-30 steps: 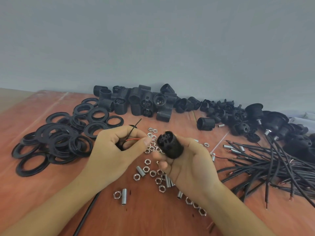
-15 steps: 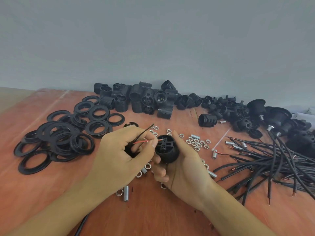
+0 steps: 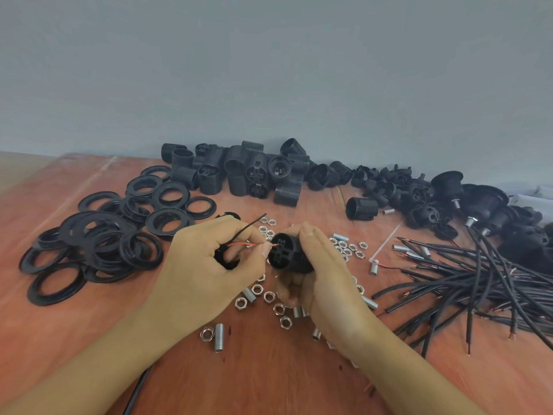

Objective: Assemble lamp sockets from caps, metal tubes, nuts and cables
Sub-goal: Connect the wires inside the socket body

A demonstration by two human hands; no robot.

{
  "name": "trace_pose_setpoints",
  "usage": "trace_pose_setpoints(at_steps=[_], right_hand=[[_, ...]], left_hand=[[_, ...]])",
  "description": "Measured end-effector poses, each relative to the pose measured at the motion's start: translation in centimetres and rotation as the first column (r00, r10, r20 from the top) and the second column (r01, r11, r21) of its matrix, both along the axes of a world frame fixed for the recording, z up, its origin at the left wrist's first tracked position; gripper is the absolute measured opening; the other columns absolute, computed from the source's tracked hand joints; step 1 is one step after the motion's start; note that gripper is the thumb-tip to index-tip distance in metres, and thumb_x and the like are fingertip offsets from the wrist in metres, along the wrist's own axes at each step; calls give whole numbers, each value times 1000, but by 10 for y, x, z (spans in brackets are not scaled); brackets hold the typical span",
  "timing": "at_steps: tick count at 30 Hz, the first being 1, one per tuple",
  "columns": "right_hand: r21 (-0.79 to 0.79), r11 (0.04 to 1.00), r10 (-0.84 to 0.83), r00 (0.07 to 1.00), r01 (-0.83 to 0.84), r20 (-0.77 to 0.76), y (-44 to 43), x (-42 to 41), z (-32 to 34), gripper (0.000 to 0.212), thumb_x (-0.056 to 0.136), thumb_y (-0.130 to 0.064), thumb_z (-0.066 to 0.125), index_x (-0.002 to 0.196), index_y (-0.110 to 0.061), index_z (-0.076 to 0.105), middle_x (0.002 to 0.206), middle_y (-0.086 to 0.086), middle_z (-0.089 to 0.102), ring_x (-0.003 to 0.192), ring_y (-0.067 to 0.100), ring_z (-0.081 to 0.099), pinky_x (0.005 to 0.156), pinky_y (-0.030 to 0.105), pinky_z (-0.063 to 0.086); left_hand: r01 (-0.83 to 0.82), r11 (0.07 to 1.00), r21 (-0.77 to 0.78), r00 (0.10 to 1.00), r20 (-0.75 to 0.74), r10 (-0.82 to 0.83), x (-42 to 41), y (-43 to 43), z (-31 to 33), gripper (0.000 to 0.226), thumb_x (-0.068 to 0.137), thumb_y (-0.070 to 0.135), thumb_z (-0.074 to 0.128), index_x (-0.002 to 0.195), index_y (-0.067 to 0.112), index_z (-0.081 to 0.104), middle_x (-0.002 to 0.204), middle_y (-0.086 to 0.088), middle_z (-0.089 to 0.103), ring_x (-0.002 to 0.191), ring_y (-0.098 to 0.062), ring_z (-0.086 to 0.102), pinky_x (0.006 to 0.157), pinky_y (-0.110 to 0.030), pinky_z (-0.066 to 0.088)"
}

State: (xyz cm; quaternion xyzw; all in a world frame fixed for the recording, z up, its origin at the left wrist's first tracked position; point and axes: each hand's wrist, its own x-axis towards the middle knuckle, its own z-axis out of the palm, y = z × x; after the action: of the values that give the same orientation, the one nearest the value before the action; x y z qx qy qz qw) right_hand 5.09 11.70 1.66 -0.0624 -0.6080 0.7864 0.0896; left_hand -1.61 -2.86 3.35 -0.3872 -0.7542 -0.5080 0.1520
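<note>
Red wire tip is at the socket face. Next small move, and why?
Probably ease the red wire forward into a hole in the socket's end face. The left hand pinches that wire with its tip right at the face. The right hand grips the socket with the face turned toward it. The black wire sticks up free, not yet placed.

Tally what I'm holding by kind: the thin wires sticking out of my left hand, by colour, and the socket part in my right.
red wire: 1, pinched by the left hand
black wire: 1, left hand
socket body: 1, in the right hand
Total: 3
</note>
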Motion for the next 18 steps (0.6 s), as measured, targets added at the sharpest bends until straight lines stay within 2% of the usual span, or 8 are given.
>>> trace_pose_setpoints(at_steps=[3, 9, 12, 15, 18], right_hand=[[140, 989, -42, 997, 52, -70, 0, 2, 2, 29, 92, -45, 45, 89, -23, 64, 73, 1, 60, 50, 14, 49, 43, 20, 39], [287, 952, -67, 985, 110, -156, -1, 4, 2, 29, 95, -43, 44, 91, -19, 61, 71, -4, 57, 56, 13, 48, 50, 20, 41], [335, 932, -77, 979, 137, -187, 0, 4, 1, 29, 97, -44, 44, 94, -19, 60, 73, -3, 54, 59, 16, 45, 51, 27, 42], [426, 887, -77, 967, 177, -241, -1, 5, 1, 31, 96, -51, 43, 95, -23, 59, 72, -10, 52, 62, 9, 46, 57, 29, 43], [473, 857, -86, 962, 205, -260, -1, 6, 3, 28, 95, -52, 43, 96, -28, 58, 69, -12, 52, 58, 5, 46, 54, 27, 43]], left_hand=[[4, 1000, 1, 1000, 10, -4, 0, 0, 0, 13, 77, 16, 69, 69, 24, 65, 52, 9, 36, 49, -4, 42, 55, -6, 34], [19, 1000, 14, 998, 64, -20, 0, 2, -1, 12, 78, 18, 67, 69, 26, 63, 51, 10, 38, 48, -3, 43, 55, -5, 33], [53, 999, -7, 994, 91, -52, -1, 1, -2, 10, 81, 25, 67, 71, 26, 65, 51, 8, 46, 47, -7, 43, 51, -12, 36], [84, 996, -2, 991, 108, -83, 0, -1, -2, 11, 84, 34, 63, 77, 26, 66, 56, -1, 59, 46, -15, 50, 47, -21, 42], [82, 997, -14, 995, 66, -81, 0, -1, -4, 11, 87, 36, 60, 82, 28, 65, 55, -4, 58, 46, -18, 49, 45, -23, 40]])
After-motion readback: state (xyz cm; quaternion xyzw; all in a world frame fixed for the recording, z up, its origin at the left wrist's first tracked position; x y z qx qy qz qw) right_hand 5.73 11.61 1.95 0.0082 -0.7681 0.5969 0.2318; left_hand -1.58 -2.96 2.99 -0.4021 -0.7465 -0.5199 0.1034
